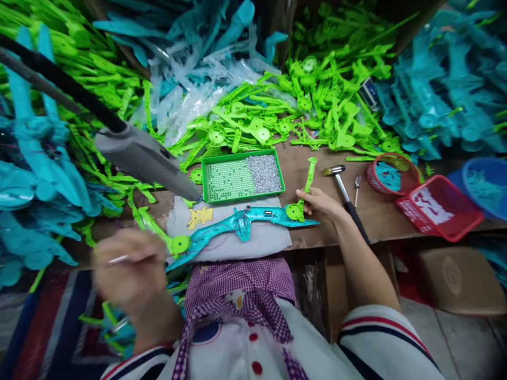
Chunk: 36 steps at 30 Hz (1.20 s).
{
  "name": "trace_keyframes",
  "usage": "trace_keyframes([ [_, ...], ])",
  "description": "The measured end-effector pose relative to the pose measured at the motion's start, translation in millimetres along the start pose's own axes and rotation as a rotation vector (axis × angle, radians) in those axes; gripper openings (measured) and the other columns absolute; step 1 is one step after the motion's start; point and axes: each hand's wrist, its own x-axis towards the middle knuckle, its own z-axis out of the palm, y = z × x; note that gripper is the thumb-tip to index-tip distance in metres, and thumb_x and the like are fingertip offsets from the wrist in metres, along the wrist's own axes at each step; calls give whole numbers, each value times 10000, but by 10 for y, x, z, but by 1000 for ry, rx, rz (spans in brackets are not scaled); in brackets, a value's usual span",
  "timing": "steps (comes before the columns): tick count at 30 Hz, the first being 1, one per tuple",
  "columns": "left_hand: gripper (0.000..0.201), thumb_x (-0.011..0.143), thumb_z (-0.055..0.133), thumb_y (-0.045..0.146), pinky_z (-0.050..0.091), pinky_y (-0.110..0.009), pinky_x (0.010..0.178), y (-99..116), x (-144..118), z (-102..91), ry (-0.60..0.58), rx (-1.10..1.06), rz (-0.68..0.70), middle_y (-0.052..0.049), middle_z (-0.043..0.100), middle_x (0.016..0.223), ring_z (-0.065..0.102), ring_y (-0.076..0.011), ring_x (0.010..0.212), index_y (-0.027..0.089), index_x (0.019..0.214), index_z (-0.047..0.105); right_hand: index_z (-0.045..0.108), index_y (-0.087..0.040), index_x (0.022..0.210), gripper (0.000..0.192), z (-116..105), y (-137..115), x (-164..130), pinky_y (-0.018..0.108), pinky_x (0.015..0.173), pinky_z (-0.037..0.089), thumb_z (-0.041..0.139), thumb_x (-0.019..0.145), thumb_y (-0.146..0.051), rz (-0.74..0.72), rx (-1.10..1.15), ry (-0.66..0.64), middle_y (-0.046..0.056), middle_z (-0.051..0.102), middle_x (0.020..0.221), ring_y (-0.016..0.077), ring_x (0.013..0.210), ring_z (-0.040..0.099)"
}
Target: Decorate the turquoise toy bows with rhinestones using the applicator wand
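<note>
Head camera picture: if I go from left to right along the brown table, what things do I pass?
Left hand → gray cloth → right hand → hammer → round red basket → square red basket → blue basket.

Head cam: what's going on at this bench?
A person sits at a brown table heaped with green and teal plastic parts. The right hand presses a green round-ended plastic arm onto one end of a long teal plastic frame lying on a grey cloth. The blurred left hand holds a thin metal tool.
</note>
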Motion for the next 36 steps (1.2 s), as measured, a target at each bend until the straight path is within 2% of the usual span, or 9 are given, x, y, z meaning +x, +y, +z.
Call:
trace_keyframes([
  [3, 158, 936, 650, 318, 496, -311, 795, -448, -276, 647, -711, 336, -199, -40, 715, 904, 639, -190, 869, 217, 830, 706, 522, -201, 710, 531, 37, -59, -4, 221, 357, 369, 763, 732, -674, 47, 0, 42, -28, 526, 438, 92, 366, 458],
  [5, 140, 894, 704, 319, 393, -398, 1051, -814, -455, 1035, -971, 362, -334, -58, 708, 958, 619, -251, 1052, 219, 798, 686, 507, -206, 668, 526, 70, -96, -12, 221, 351, 343, 738, 763, -669, 46, -12, 98, -25, 509, 404, 88, 339, 434],
  [13, 163, 901, 638, 253, 221, -483, 1161, -1471, -663, 1276, -1231, 473, -265, -64, 703, 919, 601, -285, 1098, 225, 740, 630, 526, -220, 633, 630, 68, -17, -64, 296, 509, 416, 461, 854, -807, -73, -628, 313, 58, 591, 500, 186, 475, 570],
  [19, 210, 961, 575, 324, 310, -451, 1135, -1472, -637, 1258, -1252, 506, -127, -69, 717, 1166, 613, -266, 1143, 235, 800, 676, 656, -129, 1022, 729, 151, 100, -267, 412, 712, 485, 319, 922, -767, -126, -1014, 633, 206, 716, 841, 329, 784, 694],
  [25, 122, 915, 650, 226, 237, -498, 1211, -1232, -609, 1079, -1228, 417, -254, -71, 693, 1293, 586, -270, 1252, 237, 802, 696, 676, -217, 1190, 450, 244, 144, -652, 468, 932, 525, 458, 982, -551, -588, -920, 478, 152, 664, 1236, 306, 1150, 641],
  [28, 113, 935, 649, 263, 350, -469, 1158, -765, -506, 925, -990, 406, -232, -63, 706, 1259, 614, -249, 1193, 247, 847, 718, 694, -241, 1147, 311, 368, 13, -909, 501, 994, 516, 540, 970, -445, -679, -763, 646, 141, 684, 1211, 297, 1162, 641],
  [31, 224, 970, 617, 357, 542, -342, 827, -230, -321, 768, -513, 230, -86, -25, 736, 980, 674, -191, 885, 243, 789, 683, 709, -272, 1058, 172, 589, -142, -1025, 434, 920, 565, 595, 952, -345, -824, -576, 537, 93, 738, 1038, 249, 1020, 695],
  [34, 337, 981, 596, 428, 424, -252, 468, 79, -143, 650, -199, -74, 63, 41, 610, 710, 482, -103, 480, 233, 707, 610, 722, -273, 943, 140, 854, -192, -960, 413, 843, 587, 598, 954, -336, -866, -486, 392, 64, 757, 920, 232, 909, 720],
  [36, 323, 997, 581, 407, 328, -230, 410, 84, -117, 617, -195, -18, 94, 58, 535, 651, 378, -82, 431, 228, 729, 601, 714, -279, 1051, 191, 1018, -180, -931, 403, 787, 604, 597, 958, -397, -835, -356, 378, 57, 757, 920, 218, 836, 726],
])
